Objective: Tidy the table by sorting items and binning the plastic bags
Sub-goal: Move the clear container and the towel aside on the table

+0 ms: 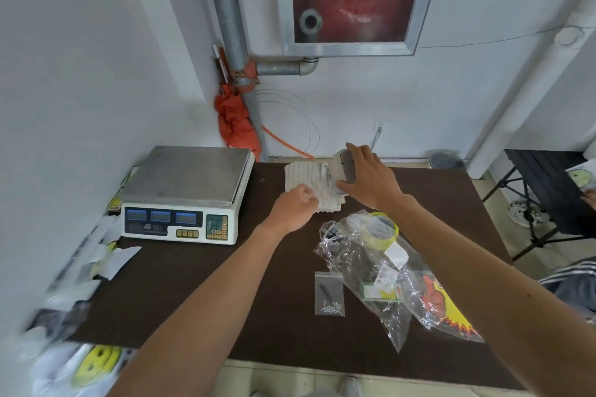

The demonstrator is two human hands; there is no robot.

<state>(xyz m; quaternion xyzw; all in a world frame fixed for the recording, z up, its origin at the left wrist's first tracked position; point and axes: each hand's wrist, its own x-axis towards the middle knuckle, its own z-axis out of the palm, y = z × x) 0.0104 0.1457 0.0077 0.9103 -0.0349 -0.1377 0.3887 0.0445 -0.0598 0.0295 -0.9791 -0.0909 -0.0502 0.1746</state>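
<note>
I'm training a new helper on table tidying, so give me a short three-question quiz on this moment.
1. True or false: the roll of yellow tape sits on the scale.
2. What does the left hand grip? A) the white ribbed cloth B) the small zip bag C) the scale
3. Fill in: the right hand holds a white and grey ___ over the cloth.

Key: 1 false, it lies on the clear plastic bags; 2 A; 3 device, its kind unclear.
</note>
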